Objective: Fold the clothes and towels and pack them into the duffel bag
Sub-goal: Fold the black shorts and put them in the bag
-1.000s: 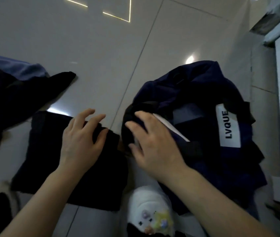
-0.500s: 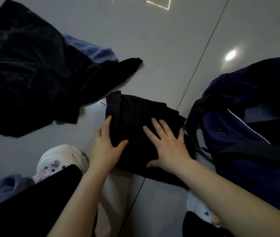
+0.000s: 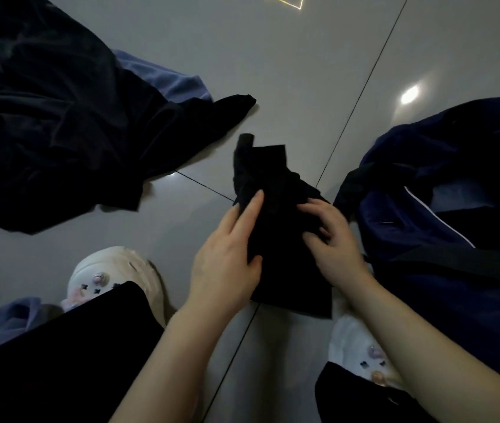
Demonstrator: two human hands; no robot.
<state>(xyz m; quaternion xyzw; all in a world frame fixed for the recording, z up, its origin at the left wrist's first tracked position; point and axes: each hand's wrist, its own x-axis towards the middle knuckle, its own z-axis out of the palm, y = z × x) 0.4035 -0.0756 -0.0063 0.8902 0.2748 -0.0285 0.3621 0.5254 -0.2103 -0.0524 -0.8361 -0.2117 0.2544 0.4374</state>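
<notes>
Left hand [image 3: 227, 270] and right hand [image 3: 334, 239] grip the folded black cloth [image 3: 279, 215] by its edges; bare floor [image 3: 273, 71] lies beyond, with the bag [image 3: 456, 224] just right.

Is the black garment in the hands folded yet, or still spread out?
Folded. The black garment is a compact, layered bundle gripped by the left hand and right hand, beside the duffel bag, not in it.
</notes>
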